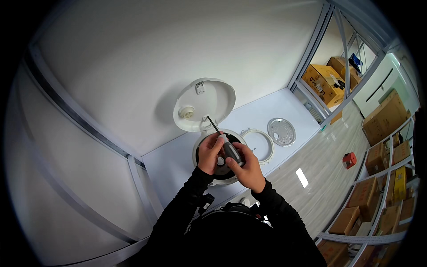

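A white rice cooker (198, 156) stands on the white table with its round lid (209, 103) swung up and open. Over its dark inner cavity, my right hand (247, 167) grips the grey handle of a screwdriver (228, 147). Its thin shaft points up and away toward the lid hinge. My left hand (210, 151) pinches the screwdriver near the top of the handle, fingers closed around it. Both black sleeves come up from the lower edge.
A white ring (259, 143) and a perforated metal disc (282, 131) lie on the table (169, 160) to the right of the cooker. Shelves with cardboard boxes (383, 119) fill the right side, and a small red object (349, 160) sits on the floor.
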Action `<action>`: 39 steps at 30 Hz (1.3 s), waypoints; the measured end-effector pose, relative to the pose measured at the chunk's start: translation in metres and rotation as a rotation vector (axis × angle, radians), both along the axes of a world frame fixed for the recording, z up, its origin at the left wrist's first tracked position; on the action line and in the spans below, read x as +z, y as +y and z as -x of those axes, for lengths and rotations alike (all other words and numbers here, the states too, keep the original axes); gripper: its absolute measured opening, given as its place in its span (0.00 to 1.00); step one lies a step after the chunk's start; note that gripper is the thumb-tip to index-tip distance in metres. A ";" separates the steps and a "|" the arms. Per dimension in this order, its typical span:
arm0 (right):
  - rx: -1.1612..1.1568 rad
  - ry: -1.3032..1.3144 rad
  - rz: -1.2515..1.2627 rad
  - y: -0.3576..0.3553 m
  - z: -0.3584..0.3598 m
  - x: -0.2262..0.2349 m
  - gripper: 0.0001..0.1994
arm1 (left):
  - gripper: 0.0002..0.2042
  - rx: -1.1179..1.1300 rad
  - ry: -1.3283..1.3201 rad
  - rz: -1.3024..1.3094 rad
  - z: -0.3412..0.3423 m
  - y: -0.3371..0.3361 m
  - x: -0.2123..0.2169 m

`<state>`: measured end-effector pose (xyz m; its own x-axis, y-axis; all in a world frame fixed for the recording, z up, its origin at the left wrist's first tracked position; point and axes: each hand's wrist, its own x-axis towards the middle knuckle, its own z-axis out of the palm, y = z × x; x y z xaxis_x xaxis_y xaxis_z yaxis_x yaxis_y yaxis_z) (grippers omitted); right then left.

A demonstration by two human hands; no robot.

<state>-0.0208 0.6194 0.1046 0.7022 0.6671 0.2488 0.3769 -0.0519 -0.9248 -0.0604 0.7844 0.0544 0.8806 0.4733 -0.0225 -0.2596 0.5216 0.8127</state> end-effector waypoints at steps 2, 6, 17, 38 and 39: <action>-0.049 -0.047 0.024 0.002 0.004 0.003 0.30 | 0.16 -0.010 -0.008 -0.040 0.000 0.003 -0.005; 0.055 0.580 -0.089 0.001 0.005 0.020 0.27 | 0.16 0.013 0.021 0.019 -0.002 0.000 -0.002; 0.042 0.229 0.089 -0.001 0.006 0.022 0.26 | 0.15 -0.004 0.018 -0.009 0.000 0.002 -0.005; -0.174 -0.216 -0.239 -0.071 -0.038 0.015 0.24 | 0.14 0.091 0.049 -0.333 0.018 -0.016 0.037; -0.233 -0.301 -0.311 -0.078 -0.046 0.010 0.25 | 0.13 0.083 0.036 -0.400 0.019 -0.020 0.038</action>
<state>0.0252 0.5412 0.1148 0.6902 0.3627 0.6261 0.6409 0.0951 -0.7617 -0.0796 0.7648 0.0924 0.8410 0.5206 0.1475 -0.2553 0.1413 0.9565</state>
